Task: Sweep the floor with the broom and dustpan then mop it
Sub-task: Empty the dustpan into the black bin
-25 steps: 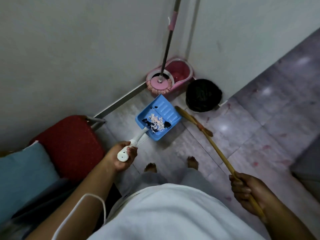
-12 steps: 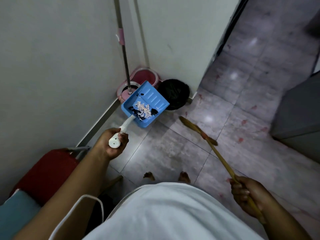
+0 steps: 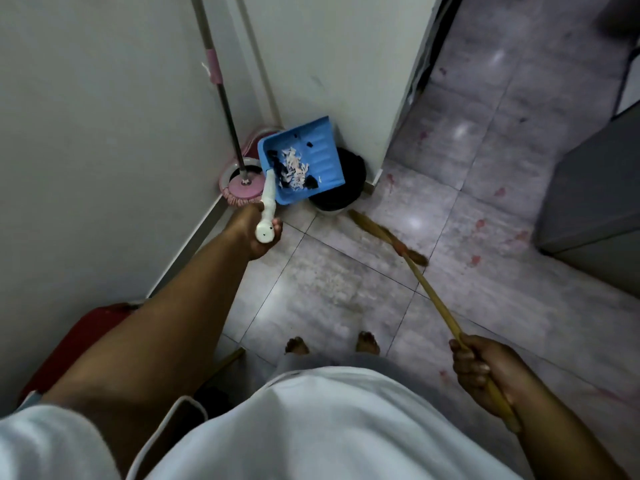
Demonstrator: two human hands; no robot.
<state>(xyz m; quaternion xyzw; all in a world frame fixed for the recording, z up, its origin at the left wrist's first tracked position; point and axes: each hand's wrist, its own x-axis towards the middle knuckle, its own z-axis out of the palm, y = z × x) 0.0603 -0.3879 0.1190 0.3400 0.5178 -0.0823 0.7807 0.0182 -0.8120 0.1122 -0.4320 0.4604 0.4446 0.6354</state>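
Observation:
My left hand [image 3: 254, 233] grips the white handle of a blue dustpan [image 3: 320, 152], held in the air with white scraps and dark bits in it. The pan hangs partly over a black-lined bin [image 3: 349, 188] at the wall corner. My right hand [image 3: 485, 374] holds the yellow stick of a broom [image 3: 426, 285], whose bristle end rests low near the bin. A pink mop [image 3: 242, 190] with a long pole stands in a pink bucket [image 3: 251, 142] in the corner, left of the bin.
White walls [image 3: 104, 133] close off the left and back. A red seat [image 3: 74, 344] sits at lower left. A grey cabinet [image 3: 595, 202] stands at right. The grey tiled floor [image 3: 346, 282] runs past the wall edge through a doorway at upper right. My bare feet [image 3: 332, 342] stand mid-floor.
My left hand has carried the dustpan up and to the right, from above the mop bucket to over the black bin. The broom has stayed low in my right hand.

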